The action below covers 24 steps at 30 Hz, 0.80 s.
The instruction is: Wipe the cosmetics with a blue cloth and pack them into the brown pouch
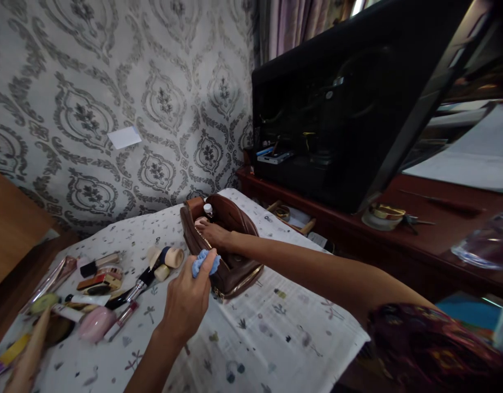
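Left hand (188, 300) clenches cloth (205, 263) by bag's (231, 278) near side; right hand (214, 234) is inside bag, grip unclear. Likely reaching-in step; next move calls for clearance at bag's opening.

the brown bag (235, 277) gapes unzipped, a crumpled blue cloth (199, 262) near its rim.

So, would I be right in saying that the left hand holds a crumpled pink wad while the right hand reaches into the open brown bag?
Not quite: the head view shows that the crumpled wad in the left hand is blue, not pink. The right hand does reach into the open brown bag.
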Motion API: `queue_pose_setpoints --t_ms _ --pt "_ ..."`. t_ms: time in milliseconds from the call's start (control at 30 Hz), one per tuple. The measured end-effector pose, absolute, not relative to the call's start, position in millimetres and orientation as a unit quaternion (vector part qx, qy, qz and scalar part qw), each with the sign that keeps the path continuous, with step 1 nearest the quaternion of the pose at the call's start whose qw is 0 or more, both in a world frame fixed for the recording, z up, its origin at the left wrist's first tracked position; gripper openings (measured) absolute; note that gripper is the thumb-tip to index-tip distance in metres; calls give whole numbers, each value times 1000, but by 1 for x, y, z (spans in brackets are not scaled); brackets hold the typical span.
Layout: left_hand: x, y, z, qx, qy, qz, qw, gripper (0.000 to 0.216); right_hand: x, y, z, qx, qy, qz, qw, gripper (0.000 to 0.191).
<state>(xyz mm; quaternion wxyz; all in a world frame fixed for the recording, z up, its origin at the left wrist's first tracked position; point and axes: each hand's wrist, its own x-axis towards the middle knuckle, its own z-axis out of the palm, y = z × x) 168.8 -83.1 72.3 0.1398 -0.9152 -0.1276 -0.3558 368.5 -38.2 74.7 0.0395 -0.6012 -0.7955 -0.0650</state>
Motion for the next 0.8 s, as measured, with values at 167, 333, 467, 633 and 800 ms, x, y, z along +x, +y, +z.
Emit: queue_pose_setpoints --t_ms 167,333,467,633,800 --pt "168 -83 71 -916 -130 -352 143 41 375 -47 94 -765 -640 -10 72 34" --pt "167 -83 73 -917 -139 -344 146 43 375 -49 86 -833 -541 99 55 35" --pt "167 -83 73 -918 -139 -340 148 45 375 -47 82 -840 -521 137 67 36" --pt "167 -83 73 -916 -135 -348 150 45 376 -47 83 -835 -520 159 77 34" --pt "168 -83 72 -914 -135 -353 144 44 376 -48 83 -831 -522 171 88 33"
